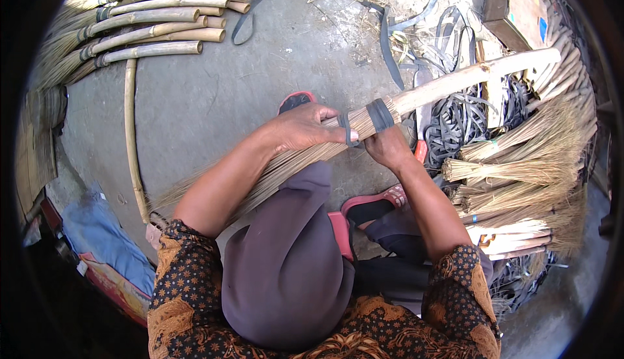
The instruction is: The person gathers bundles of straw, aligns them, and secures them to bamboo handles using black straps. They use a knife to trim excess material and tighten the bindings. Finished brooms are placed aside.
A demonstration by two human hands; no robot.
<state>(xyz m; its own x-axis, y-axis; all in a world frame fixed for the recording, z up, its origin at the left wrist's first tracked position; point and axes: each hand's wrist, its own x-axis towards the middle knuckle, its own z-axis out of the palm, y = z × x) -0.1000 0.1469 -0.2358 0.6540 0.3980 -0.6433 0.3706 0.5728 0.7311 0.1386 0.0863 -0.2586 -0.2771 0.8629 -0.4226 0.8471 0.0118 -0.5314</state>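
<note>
A stick broom (305, 154) lies aslant across my lap, its bristles toward the lower left and its pale bamboo handle (478, 76) rising to the right. A black rubber strip (379, 115) is wound round the neck where bristles and handle meet. My left hand (302, 129) is closed round the bristles, thumb on top, beside a loop of black strip (345, 128). Close below the winding, my right hand (390, 147) is closed at the broom's underside; its fingertips are partly hidden, so whether it also pinches the strip is unclear.
Bamboo-handled brooms (156, 27) lie stacked at the far left near a bamboo pole (133, 138). To the right are tangled black strips (455, 121), tied bristle bundles (507, 170), a red-handled knife (421, 131) and a wooden box (517, 11). Blue cloth (107, 226) lies lower left.
</note>
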